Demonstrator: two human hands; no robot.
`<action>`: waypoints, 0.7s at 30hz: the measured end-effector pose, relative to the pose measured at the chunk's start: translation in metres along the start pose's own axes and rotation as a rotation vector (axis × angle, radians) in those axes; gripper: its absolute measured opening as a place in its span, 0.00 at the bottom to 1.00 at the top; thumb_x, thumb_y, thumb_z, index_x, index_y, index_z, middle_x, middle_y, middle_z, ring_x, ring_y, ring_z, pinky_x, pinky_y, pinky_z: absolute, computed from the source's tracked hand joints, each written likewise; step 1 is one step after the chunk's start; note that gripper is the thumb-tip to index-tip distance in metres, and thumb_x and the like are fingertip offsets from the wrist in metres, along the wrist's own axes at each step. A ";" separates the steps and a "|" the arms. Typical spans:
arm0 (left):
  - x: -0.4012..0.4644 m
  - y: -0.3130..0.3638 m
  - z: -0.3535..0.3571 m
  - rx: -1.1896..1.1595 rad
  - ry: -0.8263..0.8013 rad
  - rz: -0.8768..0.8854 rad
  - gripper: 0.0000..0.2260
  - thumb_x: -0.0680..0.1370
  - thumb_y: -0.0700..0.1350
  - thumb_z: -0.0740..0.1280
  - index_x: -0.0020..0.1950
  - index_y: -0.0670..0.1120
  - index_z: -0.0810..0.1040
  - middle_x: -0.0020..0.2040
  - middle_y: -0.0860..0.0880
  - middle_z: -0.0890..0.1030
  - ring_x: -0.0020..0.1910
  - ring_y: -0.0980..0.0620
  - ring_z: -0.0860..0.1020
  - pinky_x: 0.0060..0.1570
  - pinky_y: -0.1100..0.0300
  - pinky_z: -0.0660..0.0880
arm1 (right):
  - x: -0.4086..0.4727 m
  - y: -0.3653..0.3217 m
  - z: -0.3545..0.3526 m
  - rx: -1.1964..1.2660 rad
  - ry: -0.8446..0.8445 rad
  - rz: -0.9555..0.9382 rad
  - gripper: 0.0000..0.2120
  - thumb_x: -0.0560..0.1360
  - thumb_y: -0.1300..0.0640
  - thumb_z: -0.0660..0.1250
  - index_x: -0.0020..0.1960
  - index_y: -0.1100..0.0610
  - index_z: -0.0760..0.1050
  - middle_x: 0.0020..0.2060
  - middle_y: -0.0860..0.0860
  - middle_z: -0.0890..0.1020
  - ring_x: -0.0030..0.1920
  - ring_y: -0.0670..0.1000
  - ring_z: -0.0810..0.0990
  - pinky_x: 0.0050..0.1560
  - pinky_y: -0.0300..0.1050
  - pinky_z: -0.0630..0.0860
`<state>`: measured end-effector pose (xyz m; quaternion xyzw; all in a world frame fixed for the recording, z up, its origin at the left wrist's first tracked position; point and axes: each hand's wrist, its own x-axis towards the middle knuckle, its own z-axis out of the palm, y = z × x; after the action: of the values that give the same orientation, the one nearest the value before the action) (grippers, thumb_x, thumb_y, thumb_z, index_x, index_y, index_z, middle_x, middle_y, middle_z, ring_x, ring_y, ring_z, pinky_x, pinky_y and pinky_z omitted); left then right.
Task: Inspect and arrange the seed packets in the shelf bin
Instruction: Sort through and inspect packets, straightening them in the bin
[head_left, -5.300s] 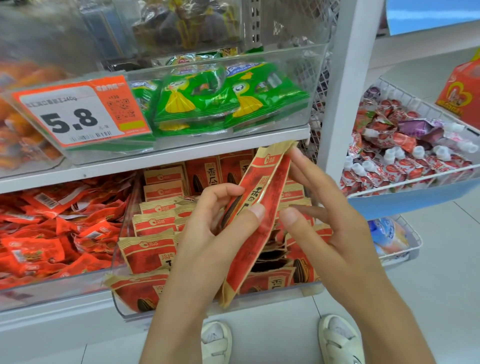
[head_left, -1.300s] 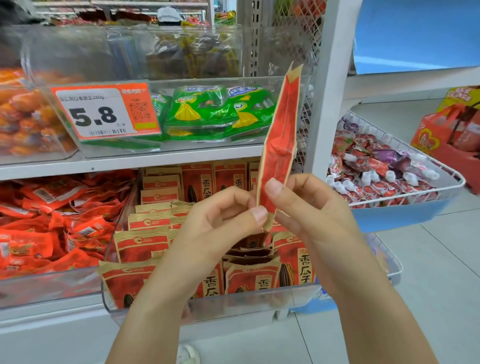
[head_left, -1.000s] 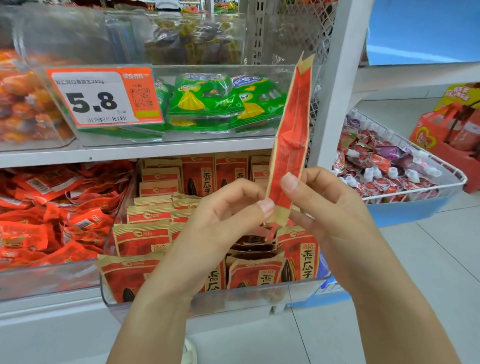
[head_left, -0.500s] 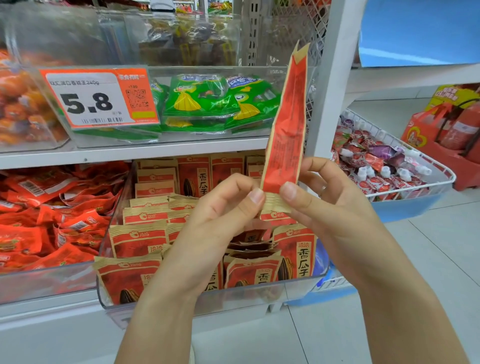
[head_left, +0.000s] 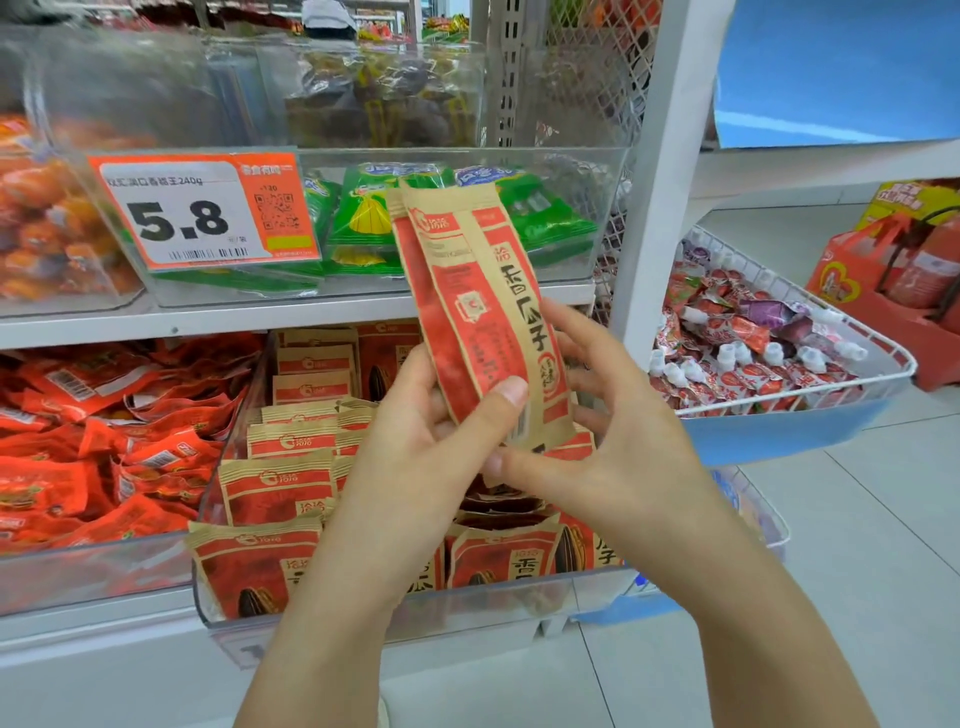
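Held upright at centre: tall red-and-tan paper seed packet (head_left: 480, 317), pinched low by left hand (head_left: 441, 447) with thumb across its front, right hand (head_left: 608, 441) at 4 o'clock with fingers spread loosely behind its lower edge, above clear plastic shelf bin (head_left: 467, 603) of matching packets at 6 o'clock.

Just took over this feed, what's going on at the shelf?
A person holds one seed packet up in front of the shelves. The left hand grips its lower part, thumb across the front; the right hand supports it from behind and below. The clear bin beneath holds more of the same packets, standing in rows.
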<state>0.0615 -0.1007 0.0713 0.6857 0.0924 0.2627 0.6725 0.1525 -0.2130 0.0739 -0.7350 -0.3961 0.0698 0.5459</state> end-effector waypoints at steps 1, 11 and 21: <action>-0.001 -0.001 -0.001 0.010 -0.012 -0.002 0.19 0.72 0.52 0.67 0.63 0.56 0.75 0.54 0.58 0.84 0.53 0.59 0.82 0.46 0.64 0.79 | -0.001 0.000 -0.001 0.004 -0.017 0.012 0.45 0.57 0.46 0.77 0.71 0.34 0.63 0.61 0.36 0.74 0.60 0.35 0.75 0.57 0.37 0.73; -0.004 -0.004 -0.019 -0.090 -0.282 -0.163 0.19 0.75 0.47 0.64 0.67 0.52 0.74 0.57 0.47 0.84 0.55 0.47 0.83 0.51 0.52 0.81 | 0.002 -0.017 -0.017 0.597 0.121 0.297 0.21 0.69 0.47 0.66 0.61 0.51 0.78 0.46 0.48 0.87 0.43 0.44 0.85 0.38 0.35 0.80; -0.003 0.003 -0.009 -0.146 -0.024 -0.112 0.17 0.75 0.45 0.66 0.63 0.49 0.79 0.52 0.47 0.86 0.49 0.48 0.85 0.45 0.56 0.82 | 0.000 -0.019 -0.014 0.565 0.129 0.268 0.08 0.74 0.53 0.67 0.43 0.58 0.80 0.31 0.50 0.84 0.28 0.45 0.81 0.27 0.34 0.73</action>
<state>0.0537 -0.0949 0.0731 0.6318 0.1030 0.2223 0.7354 0.1502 -0.2220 0.0958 -0.6030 -0.2249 0.2015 0.7383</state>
